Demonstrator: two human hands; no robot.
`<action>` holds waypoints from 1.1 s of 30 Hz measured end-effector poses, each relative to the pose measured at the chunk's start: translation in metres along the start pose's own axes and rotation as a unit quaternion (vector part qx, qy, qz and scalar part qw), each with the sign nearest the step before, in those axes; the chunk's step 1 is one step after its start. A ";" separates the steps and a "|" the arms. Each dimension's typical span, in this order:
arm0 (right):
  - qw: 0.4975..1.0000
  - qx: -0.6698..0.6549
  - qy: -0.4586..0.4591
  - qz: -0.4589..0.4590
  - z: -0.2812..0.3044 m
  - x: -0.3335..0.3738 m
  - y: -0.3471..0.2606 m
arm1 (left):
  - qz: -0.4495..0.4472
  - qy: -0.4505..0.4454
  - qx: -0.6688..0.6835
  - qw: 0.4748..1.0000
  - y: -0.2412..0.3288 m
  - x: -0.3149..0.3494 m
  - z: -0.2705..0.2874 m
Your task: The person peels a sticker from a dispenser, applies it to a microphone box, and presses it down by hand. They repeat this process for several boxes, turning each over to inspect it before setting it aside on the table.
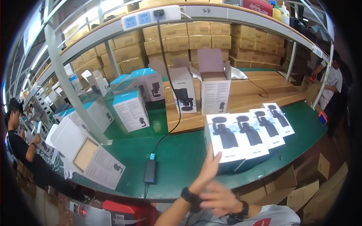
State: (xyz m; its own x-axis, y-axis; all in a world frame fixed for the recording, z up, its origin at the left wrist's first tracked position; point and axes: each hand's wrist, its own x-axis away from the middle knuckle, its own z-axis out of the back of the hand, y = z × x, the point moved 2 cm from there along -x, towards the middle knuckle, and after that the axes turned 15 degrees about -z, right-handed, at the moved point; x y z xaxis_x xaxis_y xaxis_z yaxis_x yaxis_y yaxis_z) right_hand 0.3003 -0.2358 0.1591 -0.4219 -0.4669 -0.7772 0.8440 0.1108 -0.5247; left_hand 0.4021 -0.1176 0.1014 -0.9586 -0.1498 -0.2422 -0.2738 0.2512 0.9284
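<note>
Several white boxes printed with a black microphone stand in a slanted row at the right of the green table. My left hand (210, 165) lies with fingers stretched against the left side of the nearest box (225, 141), touching it but not wrapped round it. Beside it stand a second box (250, 137), a third box (268, 130) and a narrower-looking box (280, 119). Close to my left wrist, which wears a black watch (190, 196), my right hand (221, 199) hovers near the table's front edge. It is blurred by motion, its fingers apart, with nothing seen in it.
Two open boxes, one with raised flaps (215, 88), stand on a wooden board (249, 88). A black adapter (150, 171) hangs on a cable from a power strip (151, 17). An open white box (100, 162) tilts at left. Another person (28, 150) works at far left; cartons (298, 188) lie below right.
</note>
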 end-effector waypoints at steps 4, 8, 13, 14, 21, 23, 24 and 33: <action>0.996 -0.075 -0.037 -0.005 -0.046 -0.005 0.042 | 0.010 -0.073 0.059 0.996 -0.016 -0.046 0.036; 0.989 0.046 -0.027 -0.140 -0.050 0.026 0.108 | -0.181 0.104 -0.111 0.972 0.038 -0.101 0.128; 0.923 0.111 -0.024 -0.368 -0.041 0.029 0.134 | -0.408 0.296 -0.578 0.641 0.148 -0.189 0.285; 0.921 0.117 -0.018 -0.371 -0.040 0.027 0.136 | -0.388 0.303 -0.641 0.589 0.157 -0.206 0.305; 0.921 0.125 -0.053 -0.365 -0.053 0.039 0.149 | -0.291 0.282 -0.786 0.467 0.114 -0.238 0.365; 0.917 0.141 -0.021 -0.373 -0.049 0.051 0.149 | -0.308 0.302 -0.780 0.453 0.101 -0.234 0.349; 0.922 0.129 -0.027 -0.365 -0.051 0.053 0.148 | -0.333 0.295 -0.773 0.453 0.103 -0.222 0.351; 0.920 -0.036 -0.013 -0.389 -0.039 0.021 0.140 | -0.453 0.242 -0.322 0.795 0.168 -0.016 0.316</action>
State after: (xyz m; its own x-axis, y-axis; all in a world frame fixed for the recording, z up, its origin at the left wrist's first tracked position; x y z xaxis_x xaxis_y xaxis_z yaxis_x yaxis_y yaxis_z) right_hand 0.3964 -0.1963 0.0556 -0.8804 -0.4504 -0.1484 0.2654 -0.2087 -0.9413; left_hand 0.3464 0.2294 0.1717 -0.2049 -0.3799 -0.9020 -0.5888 -0.6884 0.4237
